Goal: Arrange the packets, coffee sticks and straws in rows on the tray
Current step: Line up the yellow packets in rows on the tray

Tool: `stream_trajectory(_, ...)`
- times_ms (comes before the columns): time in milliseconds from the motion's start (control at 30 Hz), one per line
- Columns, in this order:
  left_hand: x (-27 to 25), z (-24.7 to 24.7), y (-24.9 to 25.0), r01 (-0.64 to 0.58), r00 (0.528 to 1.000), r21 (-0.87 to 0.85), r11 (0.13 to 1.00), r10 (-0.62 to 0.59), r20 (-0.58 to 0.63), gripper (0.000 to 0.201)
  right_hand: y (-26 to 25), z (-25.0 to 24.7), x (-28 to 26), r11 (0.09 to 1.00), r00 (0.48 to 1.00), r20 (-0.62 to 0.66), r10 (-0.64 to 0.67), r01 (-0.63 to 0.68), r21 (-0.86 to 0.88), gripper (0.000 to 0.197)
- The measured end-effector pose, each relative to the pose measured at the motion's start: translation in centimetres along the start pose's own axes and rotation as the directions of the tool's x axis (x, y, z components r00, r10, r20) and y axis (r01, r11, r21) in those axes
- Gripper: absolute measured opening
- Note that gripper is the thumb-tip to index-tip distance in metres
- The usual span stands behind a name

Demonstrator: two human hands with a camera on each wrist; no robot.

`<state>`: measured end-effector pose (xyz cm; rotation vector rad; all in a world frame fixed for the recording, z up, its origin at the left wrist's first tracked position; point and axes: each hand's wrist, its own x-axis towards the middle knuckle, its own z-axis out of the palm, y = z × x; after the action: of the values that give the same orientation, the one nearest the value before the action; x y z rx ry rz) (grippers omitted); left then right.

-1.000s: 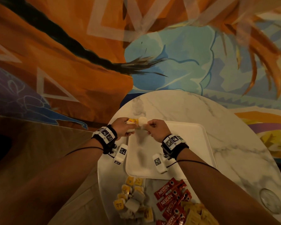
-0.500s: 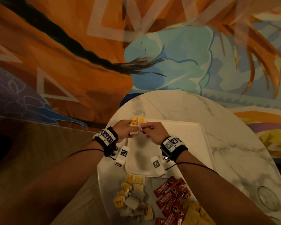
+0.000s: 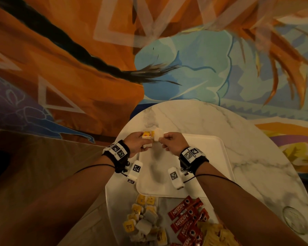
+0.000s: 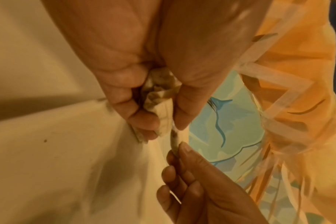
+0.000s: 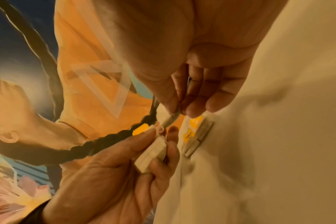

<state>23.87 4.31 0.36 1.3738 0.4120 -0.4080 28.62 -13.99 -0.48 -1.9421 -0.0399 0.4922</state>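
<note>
At the far left corner of the white tray (image 3: pixel 203 157), my left hand (image 3: pixel 146 140) grips a small stack of white and yellow packets (image 5: pixel 152 153), which shows as a crumpled bunch (image 4: pixel 159 97) in the left wrist view. My right hand (image 3: pixel 163 138) pinches one thin pale packet (image 3: pixel 157 135) between thumb and forefinger, right beside the stack (image 5: pixel 172 119). Two yellow-labelled packets (image 5: pixel 196 131) lie side by side on the tray just beyond the fingers.
On the round marble table (image 3: pixel 247 148), in front of the tray, lie a loose heap of yellow and white packets (image 3: pixel 144 221), several red coffee sticks (image 3: pixel 187 215) and a yellowish pile (image 3: pixel 217 235). A glass (image 3: pixel 295 221) stands at the right edge. A painted wall rises behind.
My right hand set a pale packet down at the tray's far left corner. It now pinches another one next to the stack in my left hand.
</note>
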Motion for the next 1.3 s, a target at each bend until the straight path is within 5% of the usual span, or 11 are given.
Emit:
stream_trajectory(167,0.1,-0.6,0.1,0.054,0.998,-0.074,0.996,-0.055,-0.013,0.026,0.4,-1.3,3.0,0.975,0.989,-0.140,0.055,-0.084,-0.206,0.023)
stream_trajectory(400,-0.1,-1.7,0.2,0.094,0.995,-0.138,0.986,-0.097,-0.016,0.042,1.3,-0.4,4.3,0.884,0.987,-0.148,0.066,-0.127,-0.451,0.029)
stream_trajectory(733,-0.9,-2.0,0.1,0.073,0.997,-0.174,0.982,-0.070,0.022,0.035,1.2,0.3,4.0,0.839,0.983,-0.181,-0.005,-0.094,-0.535,0.034)
stream_trajectory(1100,-0.4,-2.0,-0.9,0.033,0.999,-0.081,0.996,-0.034,-0.021,0.015,0.3,0.3,3.2,0.878,0.987,-0.161,0.001,-0.078,-0.472,0.034)
stream_trajectory(1300,-0.4,-1.7,-0.8,0.019,1.000,-0.093,0.996,-0.020,-0.011,0.017,-1.8,1.3,0.7,0.979,0.985,0.160,-0.063,0.092,-0.183,0.018)
